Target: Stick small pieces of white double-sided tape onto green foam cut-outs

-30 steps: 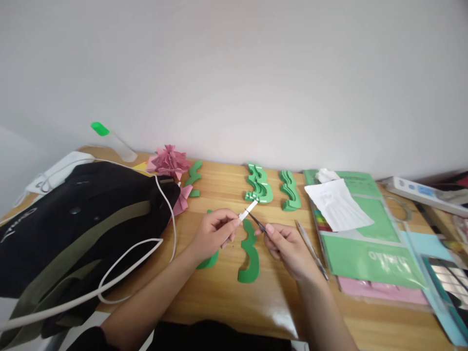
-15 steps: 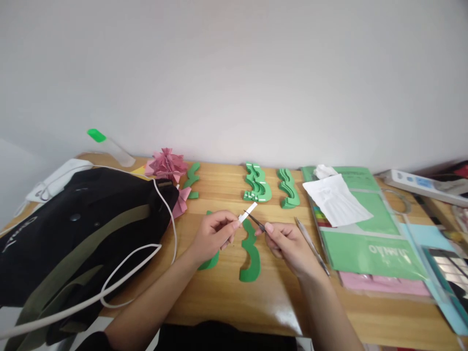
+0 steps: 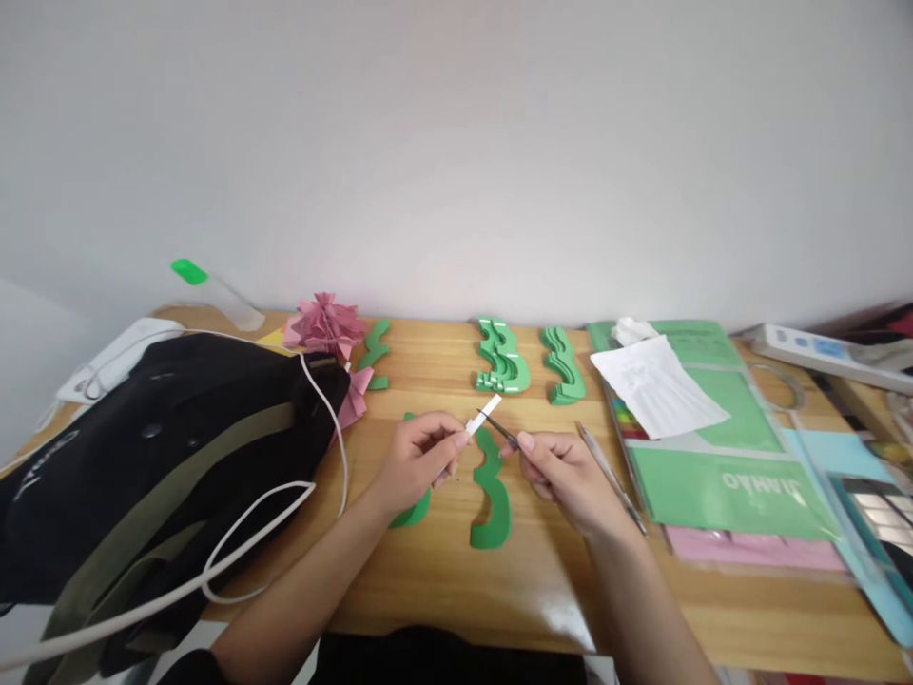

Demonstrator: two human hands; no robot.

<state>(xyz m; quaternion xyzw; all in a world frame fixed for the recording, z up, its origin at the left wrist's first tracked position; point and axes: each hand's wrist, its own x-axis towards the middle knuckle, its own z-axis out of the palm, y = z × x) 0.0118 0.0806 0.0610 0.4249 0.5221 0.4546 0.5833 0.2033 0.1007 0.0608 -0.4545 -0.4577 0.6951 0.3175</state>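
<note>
Some pink paper point(image 3: 756, 549) lies in plastic point(image 3: 820, 488), left fingers point(image 3: 452, 446) pinching a white strip point(image 3: 490, 406), right fingers point(image 3: 532, 446) a dark tool point(image 3: 503, 435).

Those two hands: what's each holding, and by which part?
Left hand: white strip, by its lower end. Right hand: slim dark tool, by its lower end.

A wooden table point(image 3: 456, 599) stands against a plain pale wall point(image 3: 456, 171). On the left, a black bag point(image 3: 171, 409) with an olive strap point(image 3: 235, 435) lies on its side, a white cable point(image 3: 203, 577) looping over it. Behind the bag, a clear bottle point(image 3: 232, 304) with a green cap point(image 3: 189, 272) leans, with a folded pink paper flower point(image 3: 326, 325) to its right. On the right, a creased white tissue point(image 3: 656, 385) rests on a green folder point(image 3: 685, 490); farther right are a white power strip point(image 3: 834, 355) and light blue paper point(image 3: 831, 449)
</note>
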